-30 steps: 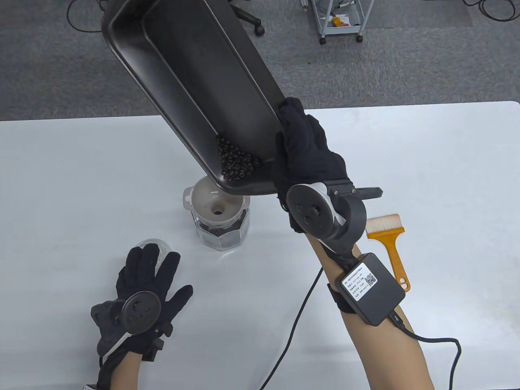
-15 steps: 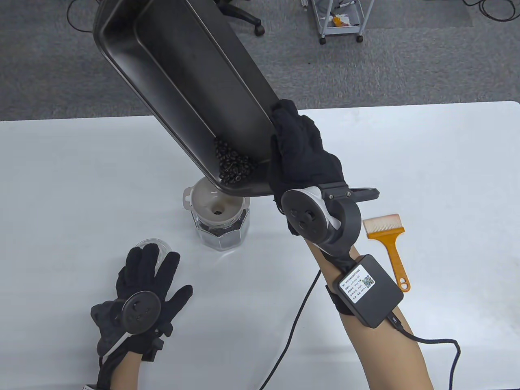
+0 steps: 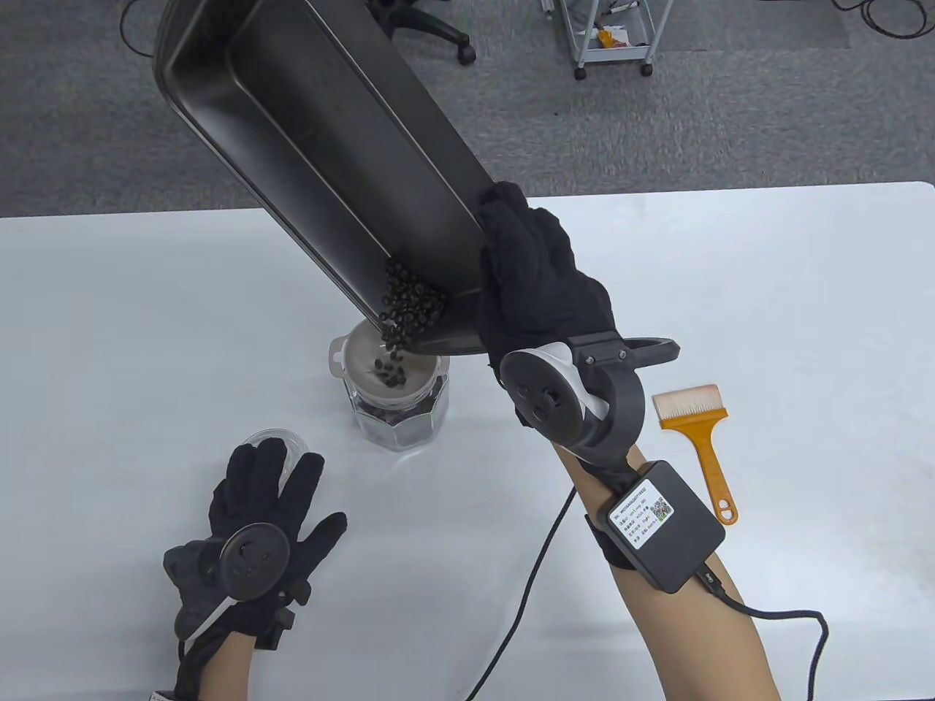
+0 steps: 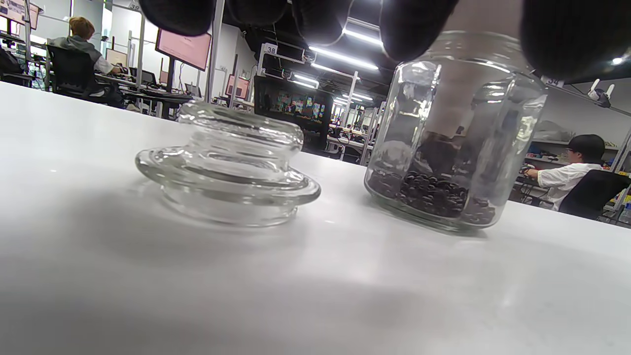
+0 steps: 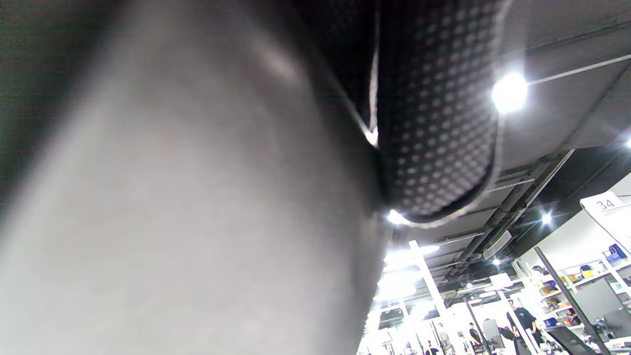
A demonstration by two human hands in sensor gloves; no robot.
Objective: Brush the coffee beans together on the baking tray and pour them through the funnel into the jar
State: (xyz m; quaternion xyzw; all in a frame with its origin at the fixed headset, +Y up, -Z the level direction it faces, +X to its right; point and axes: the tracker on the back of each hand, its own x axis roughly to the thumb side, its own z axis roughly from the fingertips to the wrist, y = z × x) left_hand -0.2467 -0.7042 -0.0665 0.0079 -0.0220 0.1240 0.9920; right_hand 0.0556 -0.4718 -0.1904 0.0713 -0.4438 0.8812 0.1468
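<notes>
My right hand (image 3: 537,281) grips the lower right edge of the dark baking tray (image 3: 314,146), held tilted steeply over the jar. Coffee beans (image 3: 410,303) bunch at the tray's low corner and spill off it into the white funnel (image 3: 365,365), which sits in the glass jar (image 3: 398,423). The jar (image 4: 453,148) has beans across its bottom. My left hand (image 3: 266,504) rests flat on the table with fingers spread, its fingertips (image 4: 414,24) over the glass lid (image 4: 229,162). In the right wrist view the tray's underside (image 5: 172,197) fills the frame beside a glove finger (image 5: 436,108).
An orange brush (image 3: 697,431) lies on the white table (image 3: 803,307) to the right of my right forearm. A black cable (image 3: 526,591) runs across the table near the front. Beyond the table's far edge are grey floor and a wheeled cart (image 3: 610,36).
The tray has tipped further and shifted left with my right hand. The beans slid to the corner and now fall into the funnel. The left hand has not moved.
</notes>
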